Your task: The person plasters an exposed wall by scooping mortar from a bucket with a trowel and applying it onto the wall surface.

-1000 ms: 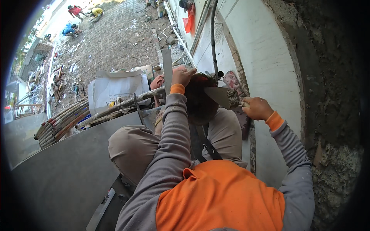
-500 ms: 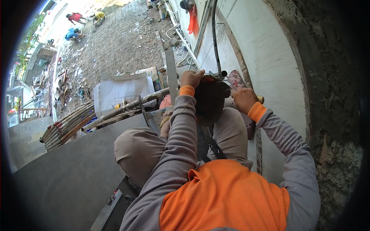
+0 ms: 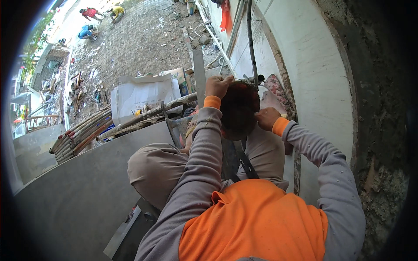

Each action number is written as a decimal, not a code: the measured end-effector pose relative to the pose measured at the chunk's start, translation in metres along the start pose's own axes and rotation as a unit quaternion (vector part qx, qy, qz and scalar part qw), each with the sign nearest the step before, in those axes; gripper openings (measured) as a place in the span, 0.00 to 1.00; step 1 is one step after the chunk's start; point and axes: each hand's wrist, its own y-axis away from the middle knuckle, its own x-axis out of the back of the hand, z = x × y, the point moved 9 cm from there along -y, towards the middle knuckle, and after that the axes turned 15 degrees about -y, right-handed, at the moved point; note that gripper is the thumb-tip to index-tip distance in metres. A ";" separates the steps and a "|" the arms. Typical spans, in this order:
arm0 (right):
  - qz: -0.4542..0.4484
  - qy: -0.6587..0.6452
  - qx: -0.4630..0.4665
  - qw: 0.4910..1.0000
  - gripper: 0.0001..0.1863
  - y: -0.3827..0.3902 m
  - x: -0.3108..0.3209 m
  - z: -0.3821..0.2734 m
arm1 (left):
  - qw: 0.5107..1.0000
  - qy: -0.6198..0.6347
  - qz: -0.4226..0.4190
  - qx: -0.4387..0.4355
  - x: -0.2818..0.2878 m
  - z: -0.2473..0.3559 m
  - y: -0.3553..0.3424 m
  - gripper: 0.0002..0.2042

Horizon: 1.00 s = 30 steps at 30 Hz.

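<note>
Between my hands is a dark, round, bucket-like thing (image 3: 238, 111) with a reddish, shadowed inside, held over my lap. My left hand (image 3: 218, 86) is closed on its far-left rim. My right hand (image 3: 267, 118) is closed at its right side, around a tool with a pale handle; the tool's working end is hidden. A flat grey metal bar (image 3: 199, 74) stands up just left of my left hand. My knees are bent to either side, and a black strap (image 3: 246, 163) hangs between them.
A white wall panel (image 3: 318, 95) rises close on my right, with a dark pipe (image 3: 252, 48) along it. Bundled poles (image 3: 82, 137) and white paper sacks (image 3: 141, 98) lie left, beyond a grey board (image 3: 100, 182). Three people crouch or bend far off near wire mesh (image 3: 135, 41).
My right hand has come down and left, closer to the bucket-like thing. The tool's blade, seen earlier at its rim, is now hidden. My left hand keeps its hold.
</note>
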 end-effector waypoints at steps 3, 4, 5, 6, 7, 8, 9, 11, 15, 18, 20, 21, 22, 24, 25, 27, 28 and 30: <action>-0.041 -0.052 -0.029 0.997 0.09 0.001 -0.020 0.002 | 1.000 0.022 0.009 -0.001 -0.002 -0.005 -0.003 0.25; -0.016 -0.099 -0.020 0.995 0.10 0.008 -0.019 -0.001 | 0.999 0.035 0.014 0.003 -0.001 -0.006 -0.001 0.24; 0.009 -0.146 -0.012 0.989 0.11 0.014 -0.020 -0.005 | 0.999 0.033 0.014 0.005 0.000 -0.007 -0.001 0.24; 0.006 -0.148 -0.011 0.989 0.11 0.019 -0.026 -0.007 | 1.000 0.028 0.009 0.005 0.000 -0.009 -0.001 0.25; 0.020 -0.185 -0.036 0.982 0.13 0.023 -0.020 -0.007 | 1.000 0.023 0.006 0.000 0.002 -0.008 -0.004 0.25; 0.032 -0.221 -0.061 0.973 0.15 0.027 -0.019 -0.006 | 1.000 0.023 0.007 0.000 0.003 -0.010 -0.003 0.25; 0.031 -0.221 -0.060 0.973 0.15 0.031 -0.025 -0.007 | 0.999 0.036 0.010 0.010 0.003 -0.016 0.000 0.25; 0.077 -0.294 -0.052 0.951 0.17 0.039 -0.023 0.003 | 0.998 0.052 0.016 0.015 0.005 -0.018 -0.002 0.26; 0.115 -0.306 -0.023 0.945 0.18 0.036 -0.012 0.010 | 0.995 0.089 0.007 0.044 0.015 -0.055 -0.015 0.25; 0.128 -0.226 -0.041 0.965 0.16 0.056 0.030 0.023 | 0.997 0.071 0.020 0.018 0.021 -0.034 -0.022 0.28; 0.101 -0.195 -0.070 0.973 0.17 0.067 0.051 0.033 | 0.998 0.044 0.038 0.013 0.020 -0.021 -0.026 0.29; 0.093 -0.195 -0.072 0.974 0.19 0.074 0.058 0.030 | 0.998 0.034 0.047 0.012 0.021 -0.021 -0.027 0.29; 0.096 -0.203 -0.068 0.972 0.18 0.083 0.064 0.030 | 0.997 0.011 0.070 -0.015 0.013 -0.024 -0.035 0.29; 0.110 -0.210 -0.057 0.970 0.15 0.089 0.075 0.024 | 0.995 0.014 0.095 -0.027 0.011 -0.042 -0.034 0.31; 0.137 -0.198 -0.006 0.971 0.13 0.093 0.077 0.021 | 0.996 0.002 0.092 -0.008 0.013 -0.053 -0.033 0.31; 0.130 -0.201 -0.012 0.971 0.11 0.101 0.112 0.009 | 0.994 0.012 0.108 0.001 0.023 -0.064 -0.022 0.31; 0.154 -0.231 0.004 0.961 0.09 0.112 0.147 -0.006 | 0.991 0.014 0.128 -0.016 0.030 -0.054 -0.013 0.30; 0.212 -0.117 0.141 0.960 0.07 0.127 0.197 -0.023 | 0.994 -0.007 0.112 -0.008 0.029 -0.062 -0.017 0.29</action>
